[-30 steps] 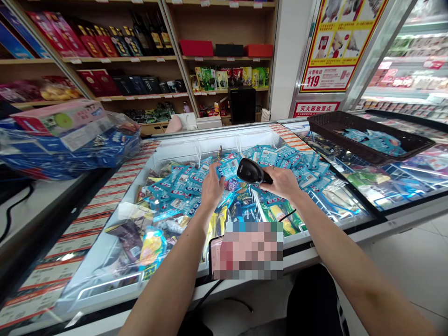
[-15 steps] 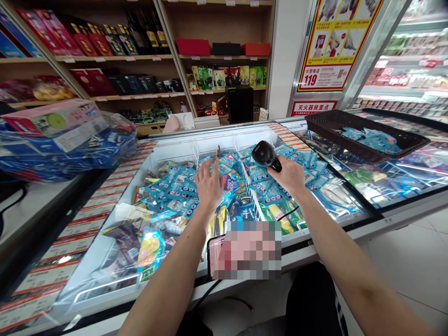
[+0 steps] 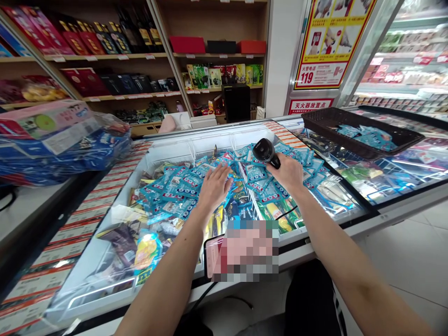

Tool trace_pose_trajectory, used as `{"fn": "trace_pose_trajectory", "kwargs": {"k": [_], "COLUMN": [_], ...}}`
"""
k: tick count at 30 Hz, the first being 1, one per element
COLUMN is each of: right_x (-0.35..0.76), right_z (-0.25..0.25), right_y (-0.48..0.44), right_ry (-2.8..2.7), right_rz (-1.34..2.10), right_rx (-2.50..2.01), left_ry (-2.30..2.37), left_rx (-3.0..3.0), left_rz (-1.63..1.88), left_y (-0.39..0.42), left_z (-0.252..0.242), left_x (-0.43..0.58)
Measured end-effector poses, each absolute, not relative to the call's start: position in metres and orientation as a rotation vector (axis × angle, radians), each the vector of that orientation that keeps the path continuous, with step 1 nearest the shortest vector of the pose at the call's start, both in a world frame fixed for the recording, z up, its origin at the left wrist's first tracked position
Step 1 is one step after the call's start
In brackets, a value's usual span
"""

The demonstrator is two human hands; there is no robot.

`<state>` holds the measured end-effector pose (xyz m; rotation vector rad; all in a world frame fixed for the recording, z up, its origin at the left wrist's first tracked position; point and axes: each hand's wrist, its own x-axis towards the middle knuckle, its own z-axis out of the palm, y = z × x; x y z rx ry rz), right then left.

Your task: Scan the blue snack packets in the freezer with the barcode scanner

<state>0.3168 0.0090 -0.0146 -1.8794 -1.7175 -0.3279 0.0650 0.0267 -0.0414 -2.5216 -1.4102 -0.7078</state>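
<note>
In my right hand point(image 3: 288, 173) is a black handheld barcode scanner point(image 3: 264, 150), my fingers wrapped round its handle and its head pointing left. Many flat blue packets point(image 3: 179, 185) lie spread in overlapping layers across the chest freezer point(image 3: 105, 242), on both sides of a white wire divider point(image 3: 250, 198). My left hand point(image 3: 214, 187) hovers over or rests on the packets near the middle, fingers stretched out and nothing visible in it. Whether its fingertips touch a packet I cannot tell. A phone point(image 3: 214, 256) with a partly blurred screen lies at the freezer's front edge.
A dark brown basket point(image 3: 371, 148) with more blue packets stands on the freezer at the right. At the left are plastic-wrapped boxes point(image 3: 59, 140) beside a strip of price labels point(image 3: 84, 210). Shelves point(image 3: 122, 57) of goods line the back. A black cable point(image 3: 206, 296) hangs in front.
My left hand has turned, its fingers now pointing up and to the right and lying flatter. The right hand keeps the scanner in nearly the same place. The view has shifted slightly.
</note>
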Motion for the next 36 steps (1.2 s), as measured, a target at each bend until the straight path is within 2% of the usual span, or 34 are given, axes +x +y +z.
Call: {"fn": "trace_pose_trajectory", "kwargs": {"k": [5, 9, 25, 31, 36], "right_x": [0.311, 0.31, 0.311, 0.31, 0.309], "right_z": [-0.014, -0.015, -0.018, -0.02, -0.021], "right_y": [0.006, 0.005, 0.008, 0.007, 0.007], "right_ry": [-1.81, -1.837, -1.859, -1.875, -1.88], "right_rz": [-0.325, -0.328, -0.362, -0.379, -0.387], "right_rx": [-1.869, -1.854, -1.782, -1.766, -1.763], "left_ry": [-1.071, -0.974, -1.595, -1.651, -1.77], "left_rx": [-2.849, -2.974, -2.374, -2.421, -2.461], "left_rz": [-0.457, -0.359, -0.809, -0.843, -1.106], "left_y": [0.014, 0.008, 0.025, 0.033, 0.035], "left_z": [-0.032, -0.033, -0.048, -0.054, -0.049], "left_x": [0.081, 0.09, 0.078, 0.072, 0.067]}}
